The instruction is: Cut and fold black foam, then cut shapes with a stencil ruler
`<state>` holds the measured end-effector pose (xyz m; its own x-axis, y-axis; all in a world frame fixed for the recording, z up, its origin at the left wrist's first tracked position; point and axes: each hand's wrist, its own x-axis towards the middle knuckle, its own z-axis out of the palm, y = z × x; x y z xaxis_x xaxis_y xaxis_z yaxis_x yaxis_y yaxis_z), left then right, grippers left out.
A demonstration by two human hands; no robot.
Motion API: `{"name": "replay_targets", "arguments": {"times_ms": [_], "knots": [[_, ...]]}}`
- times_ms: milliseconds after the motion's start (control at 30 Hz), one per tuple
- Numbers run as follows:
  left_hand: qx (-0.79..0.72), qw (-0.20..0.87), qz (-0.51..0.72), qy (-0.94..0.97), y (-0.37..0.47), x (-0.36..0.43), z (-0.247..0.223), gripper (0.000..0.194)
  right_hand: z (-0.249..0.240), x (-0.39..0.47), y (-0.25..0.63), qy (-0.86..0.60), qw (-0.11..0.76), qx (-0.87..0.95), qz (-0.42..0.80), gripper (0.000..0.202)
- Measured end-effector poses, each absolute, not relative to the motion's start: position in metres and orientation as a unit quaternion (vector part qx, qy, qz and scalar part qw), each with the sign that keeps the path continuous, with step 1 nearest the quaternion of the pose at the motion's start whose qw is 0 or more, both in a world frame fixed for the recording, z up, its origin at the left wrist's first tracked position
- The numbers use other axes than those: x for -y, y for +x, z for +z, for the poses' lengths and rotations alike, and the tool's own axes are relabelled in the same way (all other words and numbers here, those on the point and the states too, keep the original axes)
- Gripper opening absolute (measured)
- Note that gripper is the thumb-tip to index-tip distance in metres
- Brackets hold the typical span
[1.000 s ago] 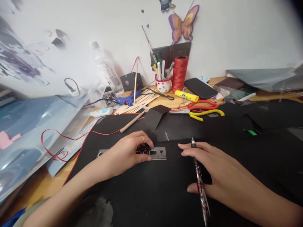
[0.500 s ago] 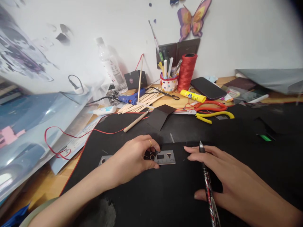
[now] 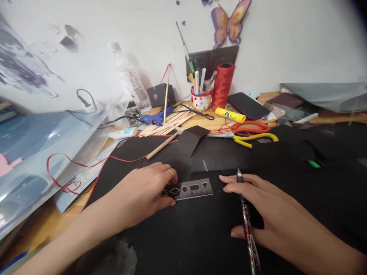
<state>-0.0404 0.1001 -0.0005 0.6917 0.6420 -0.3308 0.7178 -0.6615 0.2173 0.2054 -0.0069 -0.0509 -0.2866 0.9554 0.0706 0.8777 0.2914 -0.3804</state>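
My left hand [image 3: 149, 187] is closed over the left part of a clear stencil ruler [image 3: 195, 187], its thumb at the lower edge and its fingers at the upper one. The ruler lies flat on the black mat [image 3: 172, 240], its cut-out shapes showing to the right of my fingers. My right hand [image 3: 260, 206] rests to the right of the ruler, with a patterned pen [image 3: 247, 221] lying between its spread fingers and thumb, tip pointing away from me. A thin dark strip [image 3: 206, 172] lies just beyond the ruler.
Behind the mat's middle are folded black paper [image 3: 192, 139], a wooden stick [image 3: 162, 146], yellow-and-red-handled tools [image 3: 258, 136], and a glue stick [image 3: 231, 115]. Farther back stand a pen cup [image 3: 202, 100], a red spool [image 3: 223, 88] and a bottle [image 3: 133, 82]. Red ribbon [image 3: 88, 165] curls at left.
My left hand has slid left along the ruler, uncovering more of its cut-outs. The view has shifted slightly, and my right hand keeps the pen in much the same pose.
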Motion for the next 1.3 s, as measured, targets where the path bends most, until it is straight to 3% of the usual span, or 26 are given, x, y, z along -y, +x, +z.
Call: {"name": "replay_targets", "arguments": {"times_ms": [333,967,1300], "knots": [[-0.422,0.208,0.050,0.881,-0.035,-0.098,0.004,0.020,-0.051,0.007,0.205,-0.571,0.150,0.799,0.112,0.053],[-0.374,0.277,0.018,0.885,-0.026,-0.095,-0.020,0.016,-0.047,0.006,0.215,-0.541,0.175,0.819,0.073,0.048],[-0.378,0.264,-0.023,0.887,-0.032,-0.099,-0.013,0.016,-0.052,0.008,0.220,-0.562,0.190,0.801,0.075,0.033]]}}
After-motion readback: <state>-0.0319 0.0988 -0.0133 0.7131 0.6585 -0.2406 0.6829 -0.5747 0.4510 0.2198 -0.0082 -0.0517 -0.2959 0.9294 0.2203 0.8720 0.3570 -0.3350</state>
